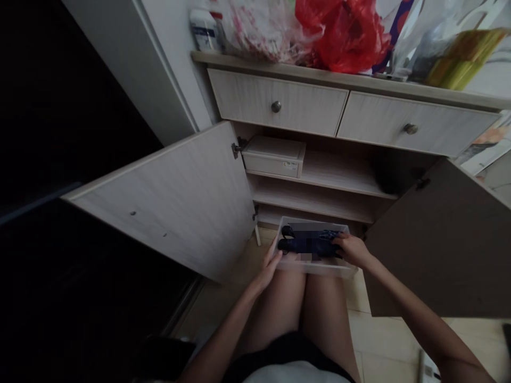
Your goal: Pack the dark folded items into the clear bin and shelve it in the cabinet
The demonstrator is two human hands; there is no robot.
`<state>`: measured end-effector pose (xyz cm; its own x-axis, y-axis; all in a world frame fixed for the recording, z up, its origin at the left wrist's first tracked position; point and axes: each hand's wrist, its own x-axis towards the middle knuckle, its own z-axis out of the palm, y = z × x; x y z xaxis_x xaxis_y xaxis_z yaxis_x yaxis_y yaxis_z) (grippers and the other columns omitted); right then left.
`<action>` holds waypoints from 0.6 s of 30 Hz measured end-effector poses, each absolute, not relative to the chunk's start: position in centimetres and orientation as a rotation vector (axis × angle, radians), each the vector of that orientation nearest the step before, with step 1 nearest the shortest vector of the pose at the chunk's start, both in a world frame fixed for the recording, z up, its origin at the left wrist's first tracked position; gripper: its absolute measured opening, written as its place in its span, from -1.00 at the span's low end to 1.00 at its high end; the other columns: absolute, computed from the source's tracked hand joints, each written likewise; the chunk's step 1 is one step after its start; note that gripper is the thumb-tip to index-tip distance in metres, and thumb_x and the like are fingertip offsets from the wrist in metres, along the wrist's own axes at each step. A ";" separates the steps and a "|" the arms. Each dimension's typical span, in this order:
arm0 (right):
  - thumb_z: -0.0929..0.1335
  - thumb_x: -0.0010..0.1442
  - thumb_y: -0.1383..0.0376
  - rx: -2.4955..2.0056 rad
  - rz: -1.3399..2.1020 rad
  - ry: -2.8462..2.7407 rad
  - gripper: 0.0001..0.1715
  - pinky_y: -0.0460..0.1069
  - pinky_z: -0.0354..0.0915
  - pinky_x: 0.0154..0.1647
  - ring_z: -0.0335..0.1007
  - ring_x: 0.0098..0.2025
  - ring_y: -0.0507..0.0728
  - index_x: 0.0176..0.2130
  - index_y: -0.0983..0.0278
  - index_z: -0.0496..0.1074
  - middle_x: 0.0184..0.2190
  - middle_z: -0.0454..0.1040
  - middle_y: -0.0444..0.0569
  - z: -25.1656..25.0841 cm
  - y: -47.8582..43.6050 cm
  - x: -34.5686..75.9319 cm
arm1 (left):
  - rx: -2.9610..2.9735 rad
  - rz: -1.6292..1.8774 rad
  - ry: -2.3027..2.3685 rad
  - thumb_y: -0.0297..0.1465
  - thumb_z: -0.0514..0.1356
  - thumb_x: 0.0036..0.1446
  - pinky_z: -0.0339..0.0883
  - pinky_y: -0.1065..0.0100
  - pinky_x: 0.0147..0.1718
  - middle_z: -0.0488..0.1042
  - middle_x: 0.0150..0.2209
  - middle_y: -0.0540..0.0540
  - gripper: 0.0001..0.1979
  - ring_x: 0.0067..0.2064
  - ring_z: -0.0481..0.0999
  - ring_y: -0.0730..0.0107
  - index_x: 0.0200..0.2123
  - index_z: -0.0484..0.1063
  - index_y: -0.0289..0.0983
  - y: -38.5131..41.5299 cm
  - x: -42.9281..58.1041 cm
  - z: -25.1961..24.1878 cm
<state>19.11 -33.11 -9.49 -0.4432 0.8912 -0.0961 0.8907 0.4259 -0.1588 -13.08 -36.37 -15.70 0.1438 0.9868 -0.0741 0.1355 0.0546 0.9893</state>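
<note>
While doors [179, 197] flank the hands [353, 249], drawers [243, 96] sit shut; bags [347, 37] above.

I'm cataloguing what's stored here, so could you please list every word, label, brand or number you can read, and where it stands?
No text is legible.
White bottle: label too blurred to read.
White box on shelf: sticker too small to read.
Clear tray and dark blue item: no lettering discernible.
</note>
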 end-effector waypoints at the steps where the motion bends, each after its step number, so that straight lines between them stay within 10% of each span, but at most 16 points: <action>1: 0.47 0.11 0.29 -1.625 0.291 -2.660 -0.65 0.03 0.37 -0.01 0.51 -0.03 0.26 -0.06 0.10 0.60 -0.14 0.58 0.04 -9.3 -32.6 19.0 | 1.315 0.989 1.228 0.10 0.08 0.17 -0.19 0.02 0.43 0.00 0.46 -0.15 -0.14 0.48 -0.09 0.03 0.42 0.08 -0.21 -36.3 -13.0 -15.6; 6: 0.36 0.27 0.11 -1.786 0.287 -2.355 -0.70 -0.02 0.36 -0.15 0.51 -0.14 0.20 -0.09 0.15 0.59 -0.16 0.57 0.03 -5.6 -26.5 22.1 | 1.294 0.965 1.243 0.14 0.09 0.15 -0.15 0.03 0.42 0.08 0.43 -0.14 -0.11 0.46 0.00 0.01 0.42 0.08 -0.21 -36.4 -12.9 -15.1; 11: 0.32 0.32 0.17 -2.343 -0.262 -1.464 -0.42 0.20 0.27 0.08 0.27 0.18 0.45 0.21 0.46 0.35 0.18 0.29 0.46 -2.4 -18.6 29.6 | 1.280 0.979 1.230 0.17 0.12 0.12 -0.17 0.02 0.43 0.10 0.43 -0.17 -0.07 0.46 -0.03 0.00 0.41 0.10 -0.23 -36.3 -12.9 -14.8; 18: 0.37 0.21 0.43 -2.376 0.167 -1.076 -0.49 0.26 0.19 0.15 0.26 0.21 0.45 0.16 0.41 0.42 0.21 0.24 0.45 -3.0 -15.2 33.7 | 1.269 0.991 1.238 0.19 0.11 0.12 -0.20 0.02 0.43 0.07 0.43 -0.18 -0.06 0.47 -0.06 0.01 0.40 0.11 -0.25 -35.8 -12.7 -15.0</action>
<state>33.73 -15.21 -3.03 0.6764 0.7297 0.0996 0.6655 -0.5477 -0.5071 -12.75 -35.85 -15.02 0.1197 0.9871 -0.1061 0.1125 0.0927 0.9893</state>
